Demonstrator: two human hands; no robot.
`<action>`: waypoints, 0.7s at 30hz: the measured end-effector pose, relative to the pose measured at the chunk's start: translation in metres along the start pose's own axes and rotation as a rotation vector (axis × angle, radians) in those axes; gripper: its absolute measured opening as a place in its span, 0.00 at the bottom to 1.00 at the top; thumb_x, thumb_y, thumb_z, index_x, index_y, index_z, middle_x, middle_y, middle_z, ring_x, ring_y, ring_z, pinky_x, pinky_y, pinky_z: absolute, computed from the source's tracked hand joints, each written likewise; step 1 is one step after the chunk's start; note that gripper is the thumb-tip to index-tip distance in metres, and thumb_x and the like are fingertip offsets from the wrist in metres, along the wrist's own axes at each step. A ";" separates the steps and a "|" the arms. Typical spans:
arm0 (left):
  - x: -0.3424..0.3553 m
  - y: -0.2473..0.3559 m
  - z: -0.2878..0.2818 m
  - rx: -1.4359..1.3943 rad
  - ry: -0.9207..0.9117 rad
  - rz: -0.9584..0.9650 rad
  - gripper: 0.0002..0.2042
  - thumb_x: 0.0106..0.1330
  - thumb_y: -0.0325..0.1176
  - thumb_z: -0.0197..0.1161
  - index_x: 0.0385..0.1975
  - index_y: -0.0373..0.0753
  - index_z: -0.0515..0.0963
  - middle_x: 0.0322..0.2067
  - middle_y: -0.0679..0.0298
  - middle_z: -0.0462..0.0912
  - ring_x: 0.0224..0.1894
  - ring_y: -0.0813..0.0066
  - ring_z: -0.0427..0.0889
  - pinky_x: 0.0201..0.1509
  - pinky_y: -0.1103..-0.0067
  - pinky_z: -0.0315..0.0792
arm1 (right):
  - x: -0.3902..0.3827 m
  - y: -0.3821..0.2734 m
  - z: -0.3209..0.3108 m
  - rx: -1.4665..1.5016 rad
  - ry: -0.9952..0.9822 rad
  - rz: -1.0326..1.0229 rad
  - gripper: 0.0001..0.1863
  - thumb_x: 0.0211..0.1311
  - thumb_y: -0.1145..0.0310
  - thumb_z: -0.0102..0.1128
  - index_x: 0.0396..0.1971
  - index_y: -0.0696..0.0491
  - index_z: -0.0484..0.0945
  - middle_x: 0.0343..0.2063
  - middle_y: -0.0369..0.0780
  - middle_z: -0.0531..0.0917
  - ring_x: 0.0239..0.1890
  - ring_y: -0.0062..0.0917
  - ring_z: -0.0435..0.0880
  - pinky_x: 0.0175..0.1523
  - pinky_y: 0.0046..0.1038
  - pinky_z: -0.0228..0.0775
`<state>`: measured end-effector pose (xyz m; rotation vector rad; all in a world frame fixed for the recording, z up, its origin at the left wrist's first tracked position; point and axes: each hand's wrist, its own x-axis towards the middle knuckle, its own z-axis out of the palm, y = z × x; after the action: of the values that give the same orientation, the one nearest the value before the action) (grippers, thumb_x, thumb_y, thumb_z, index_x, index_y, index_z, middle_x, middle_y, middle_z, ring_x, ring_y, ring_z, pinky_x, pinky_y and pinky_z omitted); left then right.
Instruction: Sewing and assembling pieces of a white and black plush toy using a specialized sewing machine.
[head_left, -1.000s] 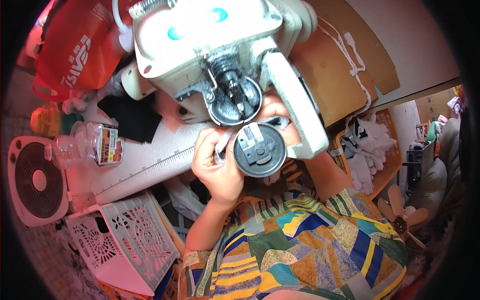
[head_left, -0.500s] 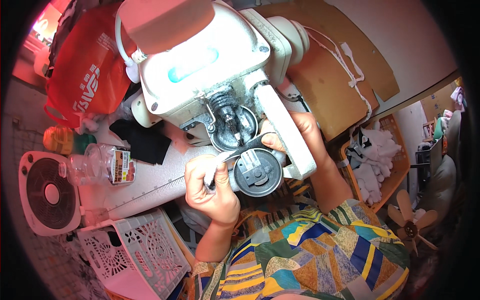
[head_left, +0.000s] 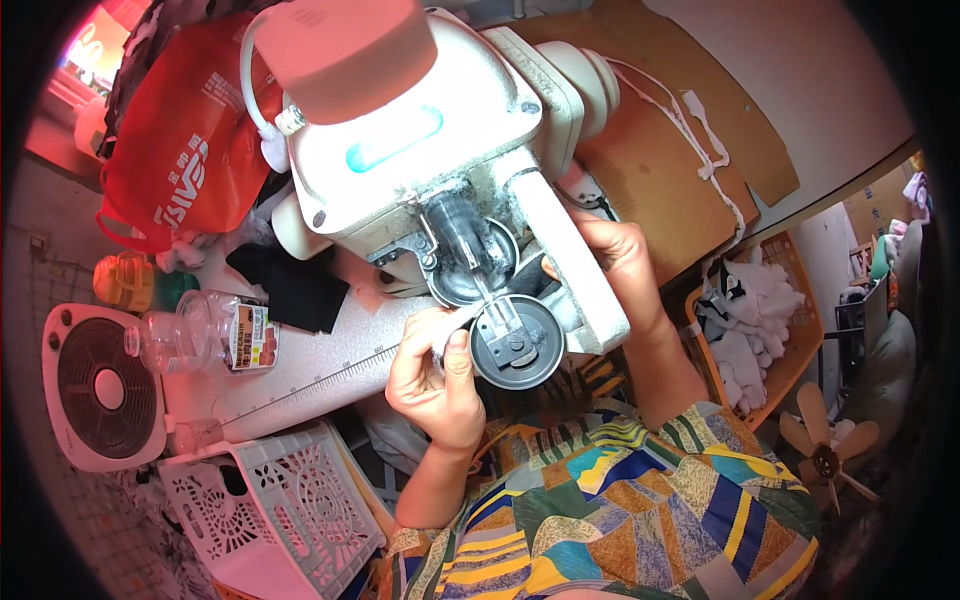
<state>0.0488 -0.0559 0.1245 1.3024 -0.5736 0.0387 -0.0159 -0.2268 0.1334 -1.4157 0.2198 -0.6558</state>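
A white sewing machine with two round dark discs stands before me, its upper disc [head_left: 500, 250] close above the lower disc [head_left: 517, 345]. A pale piece of fabric [head_left: 462, 322] is pinched between thumb and fingers of my left hand [head_left: 435, 385], at the lower disc's left edge. My right hand [head_left: 612, 250] reaches behind the machine's white bar [head_left: 575, 260]. Its fingertips are at dark fabric [head_left: 548, 285] on the right of the discs; the bar hides part of this hand. Whether the pale and dark fabric are one piece I cannot tell.
A black cloth [head_left: 290, 285] and a clear plastic jar [head_left: 205, 330] lie left of the machine. Further left stand a box fan [head_left: 105, 390] and a red bag [head_left: 185, 140]. A grey plastic crate [head_left: 290, 500] is below; an orange basket [head_left: 770, 390] with white pieces stands right.
The machine's needle area looks blurred now. My left hand has shifted slightly right and the dark fabric strip between the hands shows less. My right fingers sit further behind the bar.
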 end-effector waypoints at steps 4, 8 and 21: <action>-0.008 -0.003 0.002 -0.151 0.017 -0.086 0.03 0.67 0.22 0.56 0.36 0.28 0.72 0.38 0.56 0.77 0.40 0.76 0.74 0.50 0.81 0.67 | 0.002 0.000 -0.004 0.107 -0.038 -0.058 0.03 0.58 0.78 0.61 0.31 0.62 0.79 0.28 0.33 0.79 0.30 0.12 0.73 0.36 0.18 0.67; -0.008 -0.008 0.007 -0.110 0.050 -0.058 0.07 0.71 0.30 0.54 0.36 0.32 0.72 0.36 0.59 0.79 0.36 0.78 0.79 0.43 0.82 0.74 | -0.005 -0.010 -0.003 -0.123 -0.100 0.118 0.07 0.60 0.75 0.63 0.37 0.61 0.78 0.29 0.33 0.79 0.29 0.12 0.73 0.36 0.19 0.69; -0.044 -0.019 0.008 0.149 -0.123 -0.048 0.06 0.69 0.23 0.50 0.40 0.27 0.71 0.39 0.57 0.77 0.38 0.78 0.74 0.46 0.81 0.68 | -0.076 0.056 0.010 0.193 -0.147 0.265 0.25 0.51 0.55 0.68 0.42 0.59 0.76 0.32 0.40 0.83 0.37 0.17 0.79 0.44 0.26 0.71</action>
<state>0.0140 -0.0563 0.0907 1.4700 -0.6539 -0.0397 -0.0553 -0.1764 0.0636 -1.2162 0.2174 -0.3437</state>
